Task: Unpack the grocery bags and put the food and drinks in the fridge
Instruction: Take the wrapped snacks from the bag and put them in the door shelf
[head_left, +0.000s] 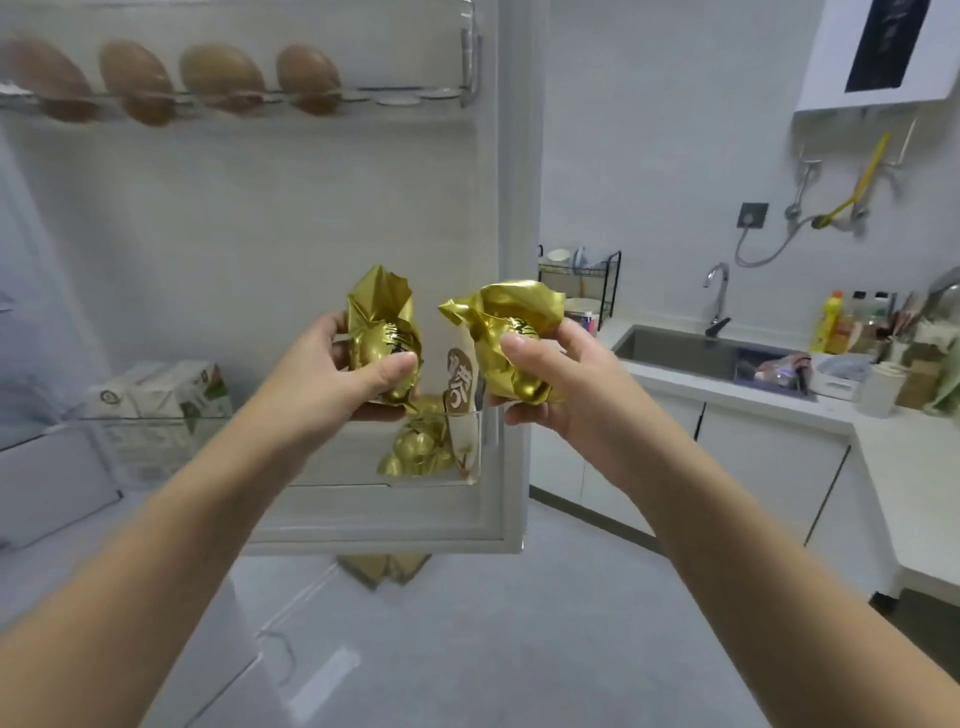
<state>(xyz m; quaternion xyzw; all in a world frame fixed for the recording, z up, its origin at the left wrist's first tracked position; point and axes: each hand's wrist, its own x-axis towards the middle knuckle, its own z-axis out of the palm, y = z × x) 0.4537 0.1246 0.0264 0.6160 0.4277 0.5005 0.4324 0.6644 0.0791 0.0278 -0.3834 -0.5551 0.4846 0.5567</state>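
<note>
My left hand (337, 371) grips a gold foil packet (382, 327), and my right hand (545, 379) grips a second gold foil packet (511, 332). Both are held up in front of the open fridge door (311, 234), just above its lower door shelf (291, 447). In that shelf lie another gold packet (418, 447), a beige pouch with brown lettering (462, 387) and white cartons (166, 400). Several brown eggs (223, 75) sit in the door's top rack.
A gold packet (384, 566) shows below the door's bottom edge. To the right are white cabinets, a counter with a sink (685, 353) and tap, a dish rack (582, 286) and bottles (836, 322). Grey floor lies below.
</note>
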